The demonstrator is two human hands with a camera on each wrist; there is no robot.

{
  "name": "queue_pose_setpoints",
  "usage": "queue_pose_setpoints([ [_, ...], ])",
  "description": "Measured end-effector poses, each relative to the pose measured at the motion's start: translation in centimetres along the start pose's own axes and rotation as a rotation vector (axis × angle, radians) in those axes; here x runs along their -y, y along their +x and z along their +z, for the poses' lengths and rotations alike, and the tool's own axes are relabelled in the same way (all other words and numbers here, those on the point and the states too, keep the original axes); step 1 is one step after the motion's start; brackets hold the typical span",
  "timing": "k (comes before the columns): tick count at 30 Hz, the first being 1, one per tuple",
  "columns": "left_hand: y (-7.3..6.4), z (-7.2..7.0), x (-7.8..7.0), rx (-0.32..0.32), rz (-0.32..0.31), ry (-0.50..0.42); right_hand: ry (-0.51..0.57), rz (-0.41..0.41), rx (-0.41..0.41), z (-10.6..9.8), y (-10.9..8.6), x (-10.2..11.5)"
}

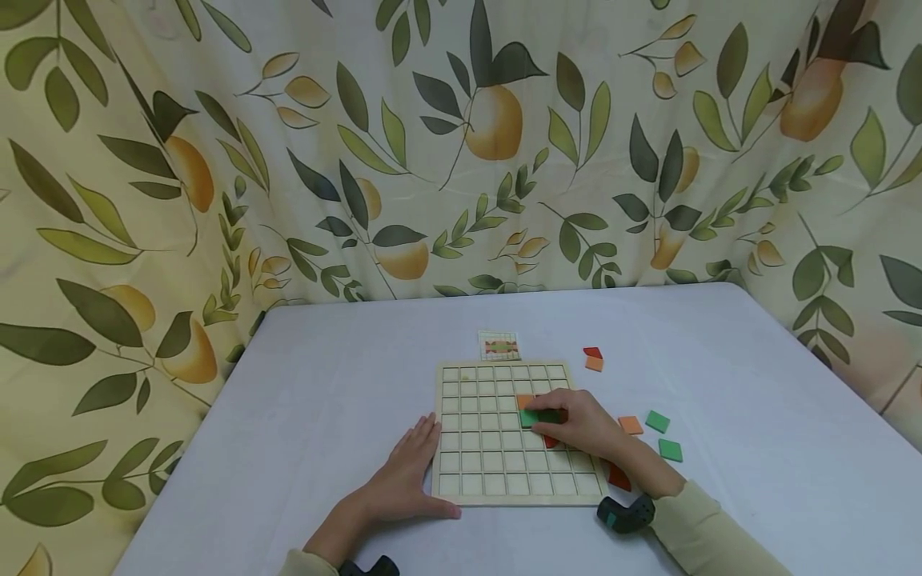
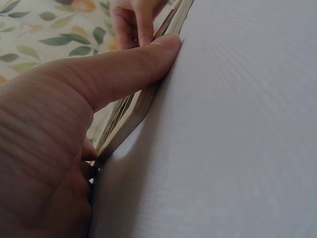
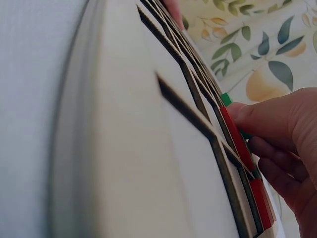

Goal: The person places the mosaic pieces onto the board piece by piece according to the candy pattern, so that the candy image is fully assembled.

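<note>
A pale wooden grid board lies on the white-covered table. My left hand rests along its left side, fingers straight, with the thumb by the near edge; the left wrist view shows that thumb against the board's rim. Over the right half of the grid, my right hand pinches a green tile between thumb and fingers. Just behind that tile sits an orange tile. A red piece shows below the hand, and the right wrist view shows red tiles in the slots. The palm hides part of the grid.
A small pattern card lies beyond the board's far edge. To the right are loose pieces: a red one, orange tiles, green tiles and a red piece under the right forearm. A patterned curtain hangs behind the table.
</note>
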State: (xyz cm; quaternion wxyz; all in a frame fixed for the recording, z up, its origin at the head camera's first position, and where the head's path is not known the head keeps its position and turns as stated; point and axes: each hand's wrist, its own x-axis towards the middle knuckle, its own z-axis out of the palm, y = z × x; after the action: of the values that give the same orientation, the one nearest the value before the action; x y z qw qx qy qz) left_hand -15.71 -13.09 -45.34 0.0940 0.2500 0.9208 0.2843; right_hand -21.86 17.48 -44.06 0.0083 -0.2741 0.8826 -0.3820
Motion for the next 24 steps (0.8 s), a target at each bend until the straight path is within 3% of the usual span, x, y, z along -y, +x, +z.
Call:
queue_pose_setpoints([
  [9, 0.02, -0.06, -0.15, 0.006, -0.016, 0.018, -0.011, -0.029, -0.002, -0.14, 0.04, 0.12],
  [24, 0.0, -0.08, -0.18, 0.012, -0.015, 0.006, -0.021, 0.017, 0.004, -0.01, 0.07, 0.49],
])
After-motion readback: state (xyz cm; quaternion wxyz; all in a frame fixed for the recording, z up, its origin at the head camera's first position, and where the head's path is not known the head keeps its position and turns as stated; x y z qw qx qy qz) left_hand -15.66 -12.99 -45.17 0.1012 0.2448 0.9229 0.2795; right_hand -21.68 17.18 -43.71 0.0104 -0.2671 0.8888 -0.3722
